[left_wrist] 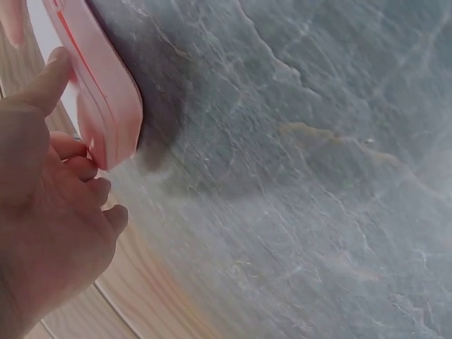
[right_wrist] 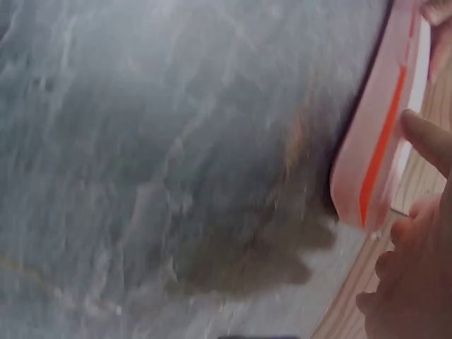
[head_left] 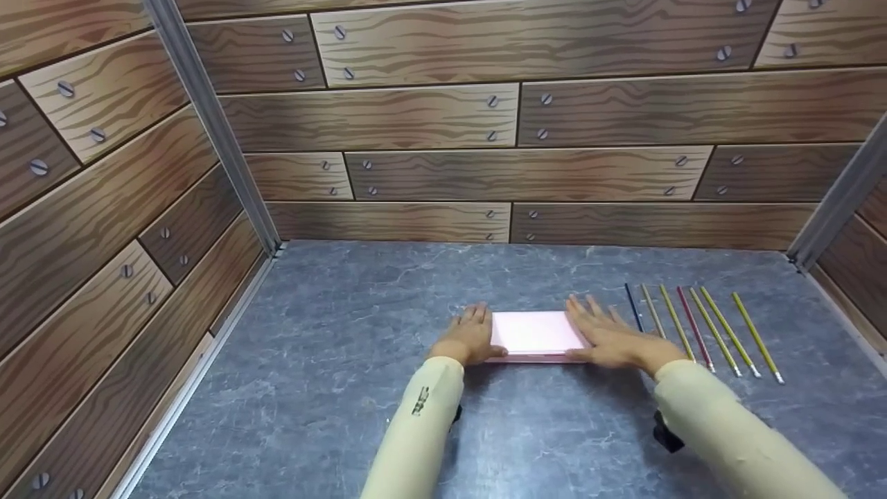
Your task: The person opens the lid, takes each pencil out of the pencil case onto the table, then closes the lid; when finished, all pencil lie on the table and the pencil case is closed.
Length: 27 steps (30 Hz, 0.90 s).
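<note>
A flat pink box (head_left: 538, 333) with rounded corners lies on the grey marbled table in the head view. My left hand (head_left: 470, 338) holds its left end, thumb on the near edge. In the left wrist view, fingers (left_wrist: 83, 167) bend in at the box's corner. At the right end, my right hand (head_left: 613, 341) holds the box with its thumb on the near edge and fingers spread along the side. A red-orange line (right_wrist: 381, 152) runs along the side of the box between lid and base, wider in the right wrist view than in the left. The box's contents are hidden.
Several pencils lie side by side to the right, among them a dark blue pencil (head_left: 633, 307), a red pencil (head_left: 695, 329) and a yellow pencil (head_left: 759, 337). Wood-patterned walls (head_left: 429, 173) stand behind and at both sides of the table (head_left: 332, 388).
</note>
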Each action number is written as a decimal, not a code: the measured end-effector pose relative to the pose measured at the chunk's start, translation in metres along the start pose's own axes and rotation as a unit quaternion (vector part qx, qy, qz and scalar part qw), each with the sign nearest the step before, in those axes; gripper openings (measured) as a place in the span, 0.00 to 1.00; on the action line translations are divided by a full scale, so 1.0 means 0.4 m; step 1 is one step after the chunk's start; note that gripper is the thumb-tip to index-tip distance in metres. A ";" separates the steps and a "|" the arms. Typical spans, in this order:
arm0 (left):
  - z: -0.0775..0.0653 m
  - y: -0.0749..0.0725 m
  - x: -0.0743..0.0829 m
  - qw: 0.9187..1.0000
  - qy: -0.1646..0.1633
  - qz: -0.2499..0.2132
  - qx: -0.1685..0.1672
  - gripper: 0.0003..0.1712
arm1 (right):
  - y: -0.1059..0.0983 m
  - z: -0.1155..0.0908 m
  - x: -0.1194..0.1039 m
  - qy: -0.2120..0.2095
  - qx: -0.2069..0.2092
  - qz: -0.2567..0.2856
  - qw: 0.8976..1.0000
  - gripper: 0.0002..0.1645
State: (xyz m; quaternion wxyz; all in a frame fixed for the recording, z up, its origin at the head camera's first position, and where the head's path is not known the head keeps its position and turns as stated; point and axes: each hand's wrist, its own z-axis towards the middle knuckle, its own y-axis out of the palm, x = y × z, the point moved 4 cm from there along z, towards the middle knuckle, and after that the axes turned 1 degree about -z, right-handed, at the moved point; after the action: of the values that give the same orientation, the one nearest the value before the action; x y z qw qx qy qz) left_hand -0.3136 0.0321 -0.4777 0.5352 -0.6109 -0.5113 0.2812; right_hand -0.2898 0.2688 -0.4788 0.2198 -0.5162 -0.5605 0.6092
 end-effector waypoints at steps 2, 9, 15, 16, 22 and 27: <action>-0.002 -0.001 0.001 1.000 0.001 0.000 0.000 0.48 | 0.012 0.011 -0.017 -0.007 0.013 -0.013 1.000 0.56; 0.002 0.015 0.010 0.999 0.031 0.004 0.018 0.43 | 0.059 0.047 -0.059 -0.010 0.058 -0.047 0.997 0.61; 0.000 0.030 0.015 0.998 0.042 0.024 0.033 0.40 | 0.075 0.053 -0.075 0.001 0.088 -0.055 0.995 0.62; -0.002 0.032 0.017 0.998 0.044 0.029 0.036 0.40 | 0.077 0.051 -0.077 0.003 0.092 -0.056 0.994 0.62; -0.010 0.051 0.023 0.994 0.045 0.080 0.057 0.45 | 0.094 0.046 -0.080 -0.002 0.131 -0.063 0.989 0.62; -0.010 0.066 0.029 0.990 0.039 0.111 0.074 0.47 | 0.107 0.041 -0.074 -0.010 0.163 -0.082 0.983 0.60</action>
State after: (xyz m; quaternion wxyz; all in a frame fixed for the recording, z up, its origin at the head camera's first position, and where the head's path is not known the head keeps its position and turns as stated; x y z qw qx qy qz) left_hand -0.2977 0.0440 -0.4992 0.5638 -0.6329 -0.3966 0.3525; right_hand -0.2799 0.2244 -0.5092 0.3445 -0.4192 -0.4962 0.6778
